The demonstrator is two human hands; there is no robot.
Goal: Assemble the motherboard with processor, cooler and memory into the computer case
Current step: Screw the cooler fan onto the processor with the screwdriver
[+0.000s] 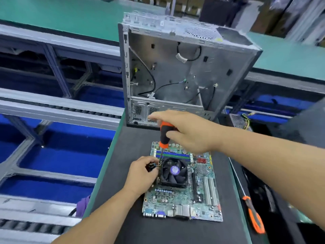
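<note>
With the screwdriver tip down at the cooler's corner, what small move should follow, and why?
Probably turn the screwdriver in the right hand to tighten that corner: its shaft meets the cooler's far-left corner, the left hand steadies there, and the motherboard still lies outside the case.

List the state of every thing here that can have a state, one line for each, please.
Computer case: upright, side open, no board inside, cables loose.
Motherboard: flat on the black mat, outside the case.
Cooler: sitting on the motherboard.
Screwdriver: upright, tip at the cooler's corner.
Right hand: grips the screwdriver handle.
Left hand: holds the cooler's left edge.
Second screwdriver: lying unused at right.
</note>
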